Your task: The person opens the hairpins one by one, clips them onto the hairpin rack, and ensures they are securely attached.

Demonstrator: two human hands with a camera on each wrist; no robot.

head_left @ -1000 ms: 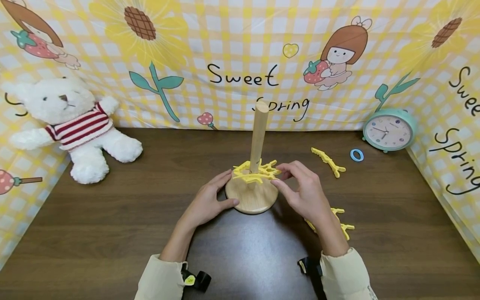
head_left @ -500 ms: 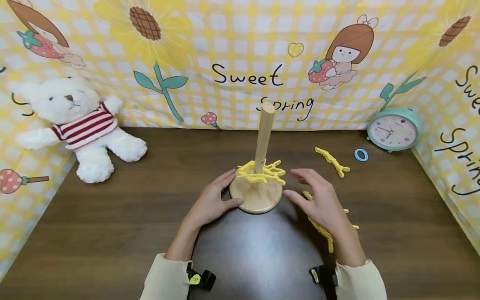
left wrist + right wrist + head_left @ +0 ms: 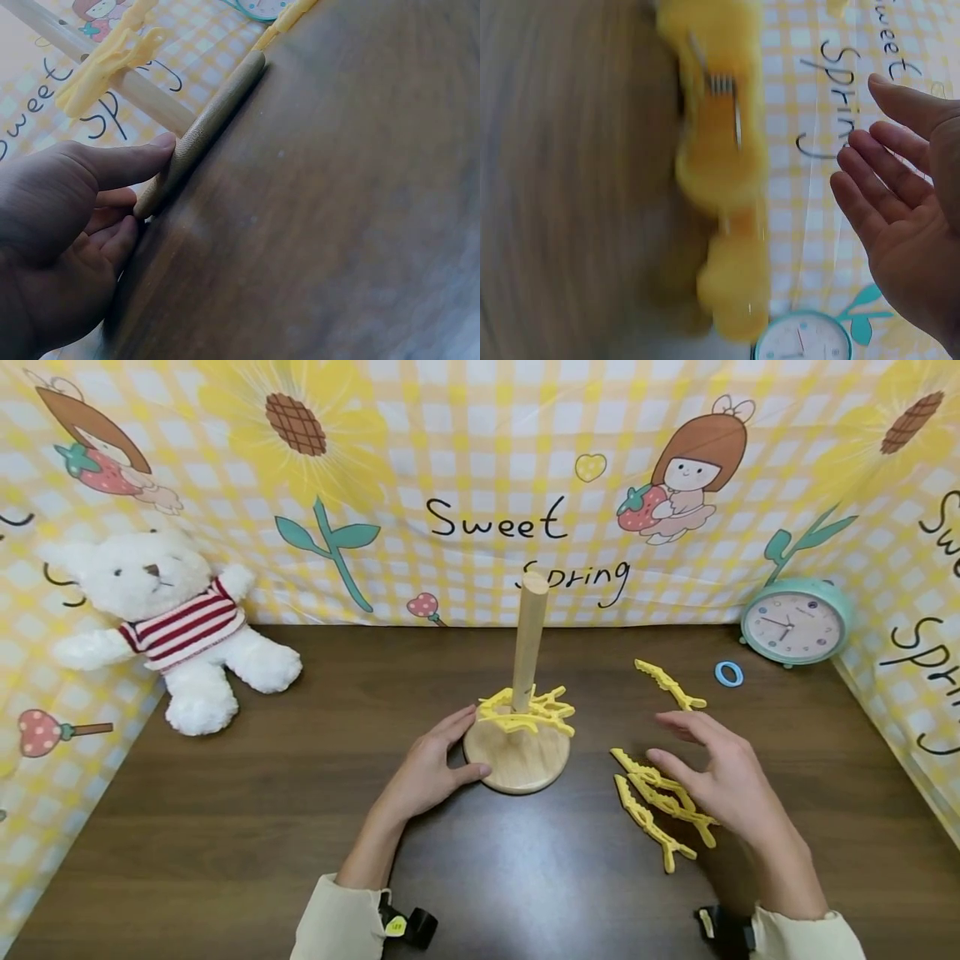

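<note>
A round wooden base carries an upright wooden post. Several yellow hair clips cluster around the lower post, raised above the base in the left wrist view. My left hand holds the base's left edge, its thumb on the rim and the other fingers curled at the side. Off to the right, my right hand holds nothing, fingers spread and slightly bent. It hovers beside a group of loose yellow hair clips on the table; one shows its metal spring in the right wrist view.
Another yellow hair clip lies farther back, near a blue ring and a mint alarm clock. A white teddy bear sits at the back left. Printed checked cloth walls the table's back and sides.
My right hand has let go of a clip at the post and moved right, over to the loose clips. The left hand stays on the base. The head view has shifted slightly.
</note>
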